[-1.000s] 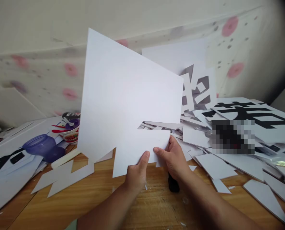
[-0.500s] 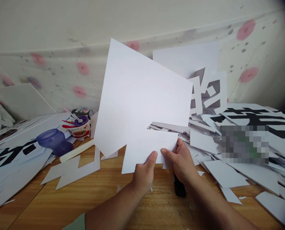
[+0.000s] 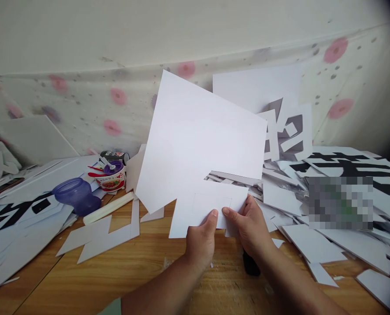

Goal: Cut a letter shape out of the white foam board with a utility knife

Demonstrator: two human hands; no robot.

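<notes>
**Both hands on one cut board, held up over the surface**

While we hold the white cut board [image 3: 198, 144] upright and tilted above the wooden surface [image 3: 122, 271], our left hand [image 3: 201, 240] and right hand [image 3: 249, 227] pinch its lower tab side by side, fingers closed on it, thumbs in front. A faint rectangle is scored on that tab just above the thumbs. We judge the step in hand to be inspecting or turning the board; any next move calls for a firm two-handed grip so the large sheet does not bend or sweep the clutter.

Counted: one board in hand, two hands, one purple jar [image 3: 78, 201], one printed food cup [image 3: 111, 179], one pale stick [image 3: 108, 208], one dark object [image 3: 250, 264] under the right wrist. White offcuts [image 3: 98, 236] lie too heaped to count.
</notes>
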